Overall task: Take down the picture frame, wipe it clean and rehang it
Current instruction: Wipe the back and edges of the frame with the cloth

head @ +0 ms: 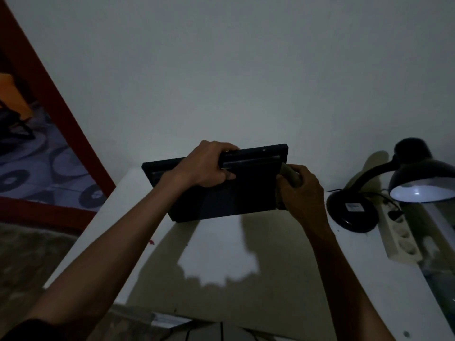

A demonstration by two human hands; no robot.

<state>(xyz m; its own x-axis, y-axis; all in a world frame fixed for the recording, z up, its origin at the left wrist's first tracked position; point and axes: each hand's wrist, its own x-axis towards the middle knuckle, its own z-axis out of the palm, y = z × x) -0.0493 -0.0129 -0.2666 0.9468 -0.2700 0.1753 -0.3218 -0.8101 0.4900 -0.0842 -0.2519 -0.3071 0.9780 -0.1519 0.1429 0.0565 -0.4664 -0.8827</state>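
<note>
A black picture frame [248,193] stands tilted on the white table [246,254], its lower edge resting on the tabletop near the wall. My left hand [206,168] grips the frame's top edge, thumb on the near face and fingers curled over the top. My right hand [301,193] holds a bunched greyish cloth [290,174] against the frame's right part. The room is dim and the frame's face shows no detail.
A black desk lamp [416,178], switched on, stands at the table's right, its base [352,212] beside a white power strip [401,237]. A red-framed doorway [61,114] opens at the left. The plain wall [246,70] rises behind the table.
</note>
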